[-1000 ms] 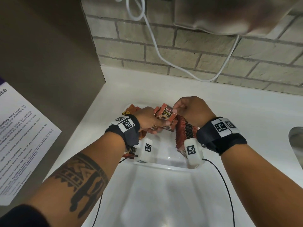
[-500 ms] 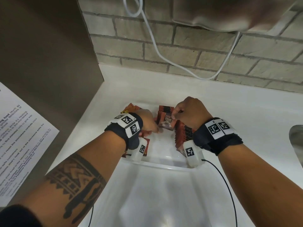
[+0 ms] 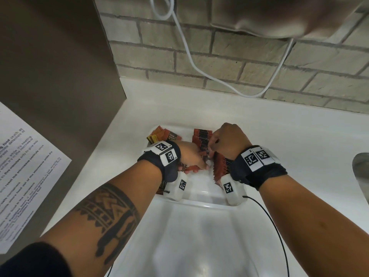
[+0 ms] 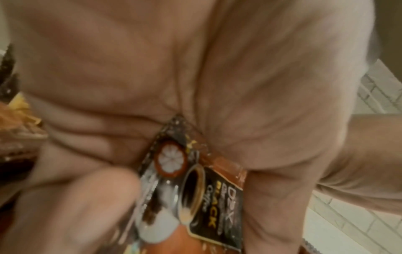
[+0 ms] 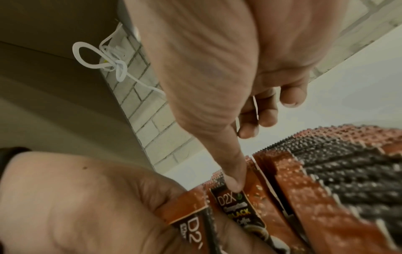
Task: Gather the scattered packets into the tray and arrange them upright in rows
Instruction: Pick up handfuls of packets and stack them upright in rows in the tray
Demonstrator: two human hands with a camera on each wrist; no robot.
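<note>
A white tray (image 3: 200, 203) sits on the counter with brown-and-black coffee packets in it. A row of upright packets (image 3: 220, 166) stands along the tray's right side and continues at the back (image 3: 201, 134). Several loose packets (image 3: 163, 135) lie at the back left. My left hand (image 3: 194, 158) grips a packet (image 4: 195, 189) low in the tray, fingers curled round it. My right hand (image 3: 214, 144) pinches the top of another packet (image 5: 237, 204) at the left end of the row (image 5: 326, 180), with the thumb on its front. The tray floor under both hands is hidden.
A brown panel (image 3: 60, 76) with a printed notice (image 3: 24, 166) walls off the left. A white cable (image 3: 199, 62) hangs along the brick wall behind. A metal sink edge (image 3: 361, 168) shows at far right. A second glossy white tray (image 3: 199, 246) lies in front.
Both hands have come down from above the tray into it, bringing the raised packet down against the upright row. The head view has tilted slightly.
</note>
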